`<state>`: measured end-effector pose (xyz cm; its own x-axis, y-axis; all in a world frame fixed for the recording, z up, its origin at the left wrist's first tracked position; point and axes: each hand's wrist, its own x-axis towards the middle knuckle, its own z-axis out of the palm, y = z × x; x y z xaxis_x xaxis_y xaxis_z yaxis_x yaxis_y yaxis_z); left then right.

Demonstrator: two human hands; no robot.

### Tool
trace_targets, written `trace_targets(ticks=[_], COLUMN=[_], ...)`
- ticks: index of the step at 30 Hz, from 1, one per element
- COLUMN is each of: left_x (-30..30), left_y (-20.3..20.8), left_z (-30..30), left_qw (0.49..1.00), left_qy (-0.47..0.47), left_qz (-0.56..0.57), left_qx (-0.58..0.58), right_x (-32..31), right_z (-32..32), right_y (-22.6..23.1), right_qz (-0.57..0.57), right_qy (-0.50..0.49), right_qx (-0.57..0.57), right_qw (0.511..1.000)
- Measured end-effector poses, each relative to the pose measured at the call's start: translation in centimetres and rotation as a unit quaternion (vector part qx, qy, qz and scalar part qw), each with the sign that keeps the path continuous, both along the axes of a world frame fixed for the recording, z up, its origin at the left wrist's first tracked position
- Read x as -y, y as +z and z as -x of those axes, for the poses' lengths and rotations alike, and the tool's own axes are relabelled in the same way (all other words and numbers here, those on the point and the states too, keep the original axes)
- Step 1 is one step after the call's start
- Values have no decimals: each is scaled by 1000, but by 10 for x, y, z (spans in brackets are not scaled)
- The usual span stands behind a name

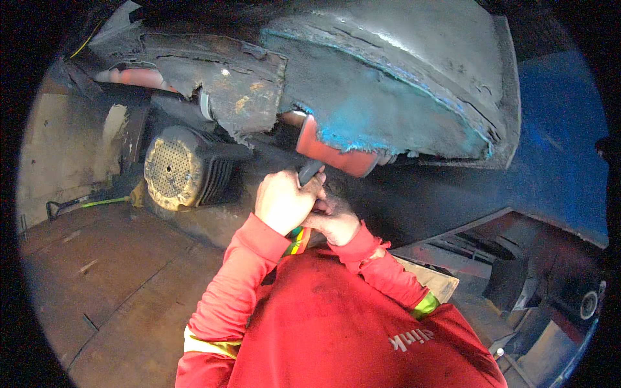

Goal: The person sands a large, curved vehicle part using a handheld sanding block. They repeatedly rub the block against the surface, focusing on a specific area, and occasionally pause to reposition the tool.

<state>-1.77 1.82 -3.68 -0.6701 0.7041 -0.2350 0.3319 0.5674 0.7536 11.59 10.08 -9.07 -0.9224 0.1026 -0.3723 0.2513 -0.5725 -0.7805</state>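
The fingers of the left hand are curled tight round a dark tool handle, which points up and away toward a red cylindrical part under the worn, blue-stained metal housing; the grip looks set to steady and steer the tool against that part; the right hand sits just below and touching the left, its fingers bent in under it, though whether they close on the same handle or only brace it I cannot tell; both red sleeves come up from the lower edge, elbows tucked, likely for leverage; to the left sits one ribbed motor with a perforated end cover; a torn dark panel hangs above it; one black-handled tool with a yellow-green shaft lies on the dusty floor; counted: two hands, one gripped handle, one motor.
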Motion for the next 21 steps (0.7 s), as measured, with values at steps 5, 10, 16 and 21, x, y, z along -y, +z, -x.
trace_targets(ticks=[5, 10, 16, 21], left_x=[-26, -10, 16, 24], left_y=[-31, -30, -14, 0], left_z=[1, -17, -24, -21], left_qw=[1000, 985, 948, 964], left_qy=[-6, 62, 72, 71], left_qz=[19, -128, -233, -202], left_qx=[16, 97, 206, 156], right_x=[-31, -25, 3, 12], right_z=[10, 0, -7, 2], right_y=[2, 13, 12, 10], right_qz=[-13, -283, -649, -684], right_qy=[-23, 14, -57, -119], right_qx=[18, 73, 14, -10], right_qw=[999, 956, 758, 719])
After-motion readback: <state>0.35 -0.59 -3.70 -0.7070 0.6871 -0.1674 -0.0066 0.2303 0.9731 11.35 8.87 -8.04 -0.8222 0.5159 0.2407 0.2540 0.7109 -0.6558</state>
